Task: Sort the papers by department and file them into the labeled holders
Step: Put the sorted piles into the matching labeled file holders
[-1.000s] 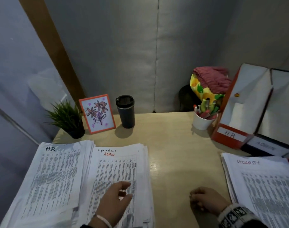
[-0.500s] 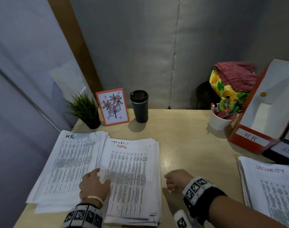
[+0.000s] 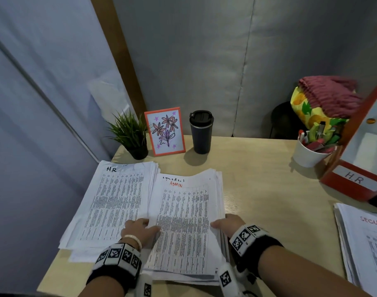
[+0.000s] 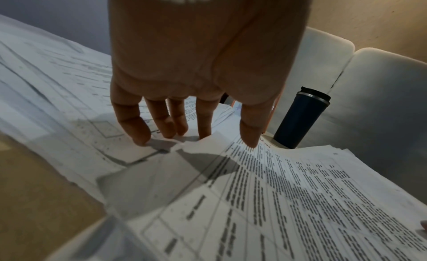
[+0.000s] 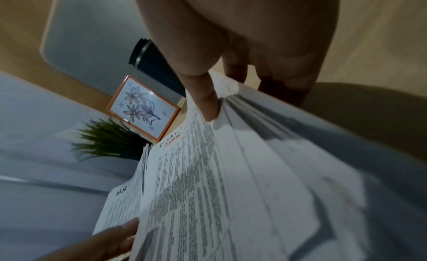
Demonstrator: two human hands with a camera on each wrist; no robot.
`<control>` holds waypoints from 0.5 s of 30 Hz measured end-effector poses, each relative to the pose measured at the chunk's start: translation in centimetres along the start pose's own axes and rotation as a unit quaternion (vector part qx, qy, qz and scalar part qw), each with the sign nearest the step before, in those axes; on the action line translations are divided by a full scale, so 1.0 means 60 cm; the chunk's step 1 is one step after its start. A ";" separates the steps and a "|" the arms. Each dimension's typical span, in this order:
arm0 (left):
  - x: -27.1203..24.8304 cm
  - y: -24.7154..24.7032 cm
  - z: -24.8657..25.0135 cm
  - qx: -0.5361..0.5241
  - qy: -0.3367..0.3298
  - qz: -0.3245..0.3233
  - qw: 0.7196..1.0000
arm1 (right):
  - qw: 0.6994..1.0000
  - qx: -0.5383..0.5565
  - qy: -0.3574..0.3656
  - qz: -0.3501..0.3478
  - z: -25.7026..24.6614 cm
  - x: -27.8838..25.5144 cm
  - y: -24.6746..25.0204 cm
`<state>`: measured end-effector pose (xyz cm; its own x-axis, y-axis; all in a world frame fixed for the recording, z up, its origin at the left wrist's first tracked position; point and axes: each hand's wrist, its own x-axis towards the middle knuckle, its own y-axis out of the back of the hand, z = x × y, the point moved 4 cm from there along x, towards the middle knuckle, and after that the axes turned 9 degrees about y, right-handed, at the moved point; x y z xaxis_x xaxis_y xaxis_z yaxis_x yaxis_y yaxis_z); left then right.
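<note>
Between the two hands, the ADMIN stack (image 3: 186, 224) is gripped at both side edges: the left hand (image 3: 140, 231) pinches its near-left edge, thumb on top, and the right hand (image 3: 228, 226) clamps the right edge, thumb above, fingers beneath. The lift is best made level and squeezed evenly, so loose sheets are not shed. Beyond the hands, a pale wooden desk (image 3: 258, 189) is seen against grey padded walls, with the red H.R holder (image 3: 354, 181) far right.
</note>
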<state>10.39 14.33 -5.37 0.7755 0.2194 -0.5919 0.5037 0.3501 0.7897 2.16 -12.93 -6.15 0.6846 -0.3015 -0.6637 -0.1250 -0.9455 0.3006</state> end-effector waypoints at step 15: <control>-0.098 0.033 0.145 -0.366 -0.166 -0.217 0.889 | 0.969 0.137 0.207 0.001 -0.023 -0.081 0.160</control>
<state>10.17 5.83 1.07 0.6996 -0.3199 -0.6389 0.4944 0.8623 0.1097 -1.40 -20.39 0.90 0.9065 -0.2818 -0.3143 -0.2735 -0.9592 0.0712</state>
